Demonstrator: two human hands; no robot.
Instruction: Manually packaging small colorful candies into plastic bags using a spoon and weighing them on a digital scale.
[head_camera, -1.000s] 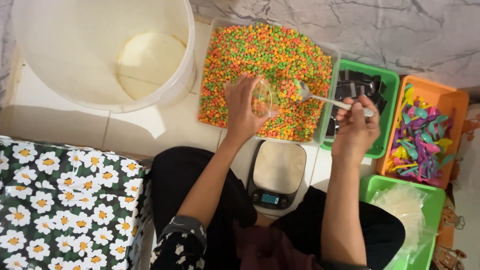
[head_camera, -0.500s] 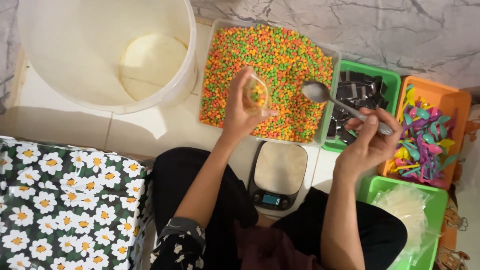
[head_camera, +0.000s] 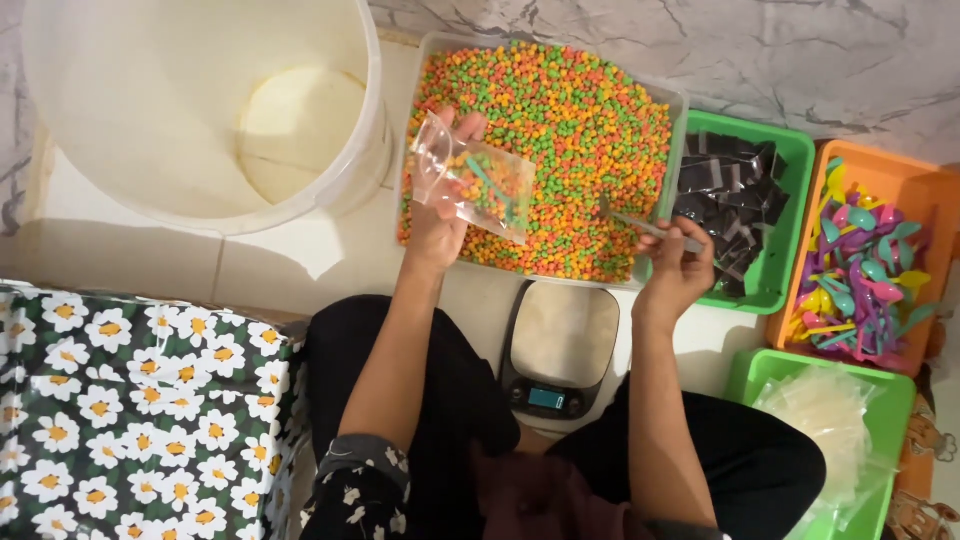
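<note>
Left hand (head_camera: 440, 225) is up over the near left corner of the clear tub (head_camera: 676, 110), fingers pinching a small clear bag (head_camera: 478, 185) by its open end. The bag hangs tilted above the tub's coloured pellets (head_camera: 570, 120), with some pellets inside it. Right hand (head_camera: 678, 272) sits at the tub's near right corner, fingers closed around the handle of a spoon (head_camera: 630, 220); the spoon's bowl dips into the pellets at the right side of the heap. The two hands are well apart, one at each near corner of the tub.

On the floor just before the tub, between the knees, sits a small scale (head_camera: 560, 350), its plate bare. Left of the tub stands a big white bucket (head_camera: 120, 110). Right of it is a green tray (head_camera: 790, 230) of dark sachets, then an orange tray (head_camera: 900, 200) of coloured plastic spoons. Nearer, at the right, a green tray (head_camera: 750, 375) holds clear bags. A daisy-print cloth (head_camera: 130, 410) lies at the near left.
</note>
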